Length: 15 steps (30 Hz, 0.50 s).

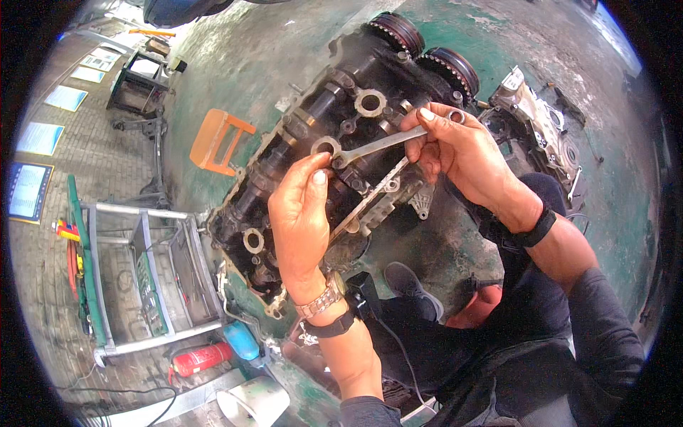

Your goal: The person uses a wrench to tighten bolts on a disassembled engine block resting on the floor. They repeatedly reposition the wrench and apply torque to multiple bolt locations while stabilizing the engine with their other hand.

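Observation:
My right hand [455, 146] grips a metal wrench [384, 146] near its ring end, which sticks out above the thumb. The wrench's other end meets a bolt area on the dark engine cylinder head [281, 153]. Close beside that end, my left hand [302, 206] has its thumb and fingertips drawn together in a pinch; whatever lies between them is too small or hidden to name. Two toothed camshaft sprockets [449, 70] stand at the far right end of the cylinder head, and round openings show along its top.
An orange folding stool [213, 142] stands behind the engine at left. A metal tool cart [153, 334], a red fire extinguisher [202, 359] and a white bucket [255, 402] are at lower left. A metal engine cover [541, 124] lies on the floor at right.

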Tool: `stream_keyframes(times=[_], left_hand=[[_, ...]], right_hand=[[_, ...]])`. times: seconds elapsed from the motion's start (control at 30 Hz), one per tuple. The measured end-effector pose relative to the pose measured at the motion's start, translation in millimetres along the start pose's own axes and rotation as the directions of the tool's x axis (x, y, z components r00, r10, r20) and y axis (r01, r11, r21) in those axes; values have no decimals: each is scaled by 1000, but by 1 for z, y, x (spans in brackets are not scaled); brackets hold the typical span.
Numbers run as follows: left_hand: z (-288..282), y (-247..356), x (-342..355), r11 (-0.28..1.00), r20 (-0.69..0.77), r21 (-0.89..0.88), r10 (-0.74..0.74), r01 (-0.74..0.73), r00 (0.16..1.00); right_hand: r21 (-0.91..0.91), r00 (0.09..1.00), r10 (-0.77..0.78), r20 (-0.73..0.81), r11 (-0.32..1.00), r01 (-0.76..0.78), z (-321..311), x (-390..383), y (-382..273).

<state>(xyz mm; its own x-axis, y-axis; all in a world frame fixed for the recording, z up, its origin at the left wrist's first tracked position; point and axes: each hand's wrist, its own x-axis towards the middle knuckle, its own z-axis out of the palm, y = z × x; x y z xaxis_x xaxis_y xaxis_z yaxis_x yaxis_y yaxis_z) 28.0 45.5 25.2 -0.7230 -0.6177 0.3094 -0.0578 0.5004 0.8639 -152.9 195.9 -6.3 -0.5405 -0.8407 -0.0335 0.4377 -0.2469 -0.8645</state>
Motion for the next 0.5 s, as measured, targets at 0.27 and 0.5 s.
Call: stream_keyframes(times=[0.27, 0.5], left_hand=[[0, 1, 1, 999, 8, 49, 10, -11, 1000], [1, 0, 3, 997, 3, 71, 7, -7, 1000]], right_hand=[[28, 998, -16, -67, 999, 18, 7, -7, 9], [79, 999, -15, -52, 997, 19, 10, -16, 17]])
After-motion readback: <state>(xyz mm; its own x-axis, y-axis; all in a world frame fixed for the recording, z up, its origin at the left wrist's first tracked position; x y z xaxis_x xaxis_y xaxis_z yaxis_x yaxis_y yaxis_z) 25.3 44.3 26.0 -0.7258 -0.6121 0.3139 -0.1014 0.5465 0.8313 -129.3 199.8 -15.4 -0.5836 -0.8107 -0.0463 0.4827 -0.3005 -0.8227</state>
